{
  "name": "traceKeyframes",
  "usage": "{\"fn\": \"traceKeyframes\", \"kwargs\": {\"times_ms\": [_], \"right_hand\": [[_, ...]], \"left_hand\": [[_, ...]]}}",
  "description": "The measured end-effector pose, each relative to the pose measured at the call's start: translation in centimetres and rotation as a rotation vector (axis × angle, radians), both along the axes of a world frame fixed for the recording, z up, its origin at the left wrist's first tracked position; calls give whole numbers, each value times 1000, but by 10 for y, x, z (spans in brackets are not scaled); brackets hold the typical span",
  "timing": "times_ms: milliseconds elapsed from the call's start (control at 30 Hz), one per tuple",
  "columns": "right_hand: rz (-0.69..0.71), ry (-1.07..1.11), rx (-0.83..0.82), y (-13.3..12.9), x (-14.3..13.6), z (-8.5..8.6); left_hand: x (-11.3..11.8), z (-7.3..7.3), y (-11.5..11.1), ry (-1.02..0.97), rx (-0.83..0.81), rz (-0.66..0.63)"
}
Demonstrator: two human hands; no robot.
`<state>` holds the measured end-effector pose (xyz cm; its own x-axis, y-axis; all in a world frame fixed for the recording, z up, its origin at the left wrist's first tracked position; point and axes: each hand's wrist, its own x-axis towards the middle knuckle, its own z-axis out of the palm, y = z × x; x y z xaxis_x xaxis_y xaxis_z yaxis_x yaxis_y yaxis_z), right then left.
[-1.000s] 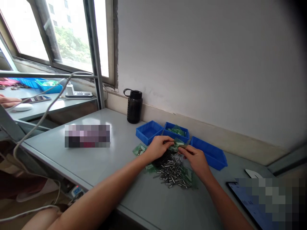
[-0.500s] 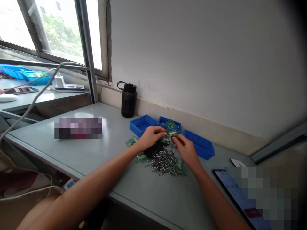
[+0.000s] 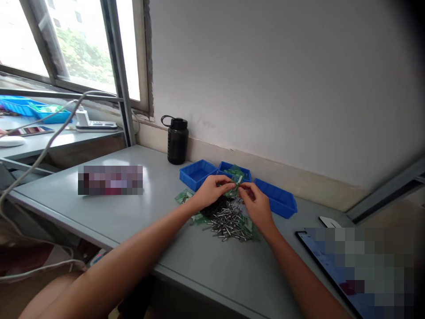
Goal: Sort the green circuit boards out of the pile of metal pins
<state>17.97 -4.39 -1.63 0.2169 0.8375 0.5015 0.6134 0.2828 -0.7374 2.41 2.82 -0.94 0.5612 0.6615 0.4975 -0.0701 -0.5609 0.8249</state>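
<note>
Between my two hands is a small green plastic bag [image 3: 237,179] with pale pieces inside. My left hand [image 3: 214,190] pinches it from the left, thumb and forefinger pressed together. From the other side my right hand [image 3: 256,201] grips the same bag with its fingertips, close to the left ones. Below them lies a heap of short metal pins [image 3: 229,223], with darker small parts [image 3: 214,208] at its left, partly hidden by my left hand. More green bags lie at the heap's edges, one at the left [image 3: 183,196] and one at the right [image 3: 247,223].
Behind my hands stand three blue trays: a left one [image 3: 191,180], a middle one [image 3: 221,165] holding green bags, and a long right one [image 3: 282,206]. A black bottle [image 3: 177,144] is by the wall. A tablet-like device [image 3: 318,259] lies at right, a blurred object [image 3: 111,180] at left.
My fingertips have drawn closer together on the green bag, the right hand shifting slightly left. The bag now stands more upright above the fingers. The view has shifted slightly.
</note>
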Motion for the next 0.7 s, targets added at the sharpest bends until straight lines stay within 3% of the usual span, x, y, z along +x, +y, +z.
{"fn": "traceKeyframes", "kwargs": {"times_ms": [267, 700], "right_hand": [[-91, -15, 102, 1, -1, -1], [-41, 77, 102, 0, 0, -2]], "left_hand": [[4, -6, 4, -31, -27, 57], [3, -7, 5, -25, -74, 28]]}}
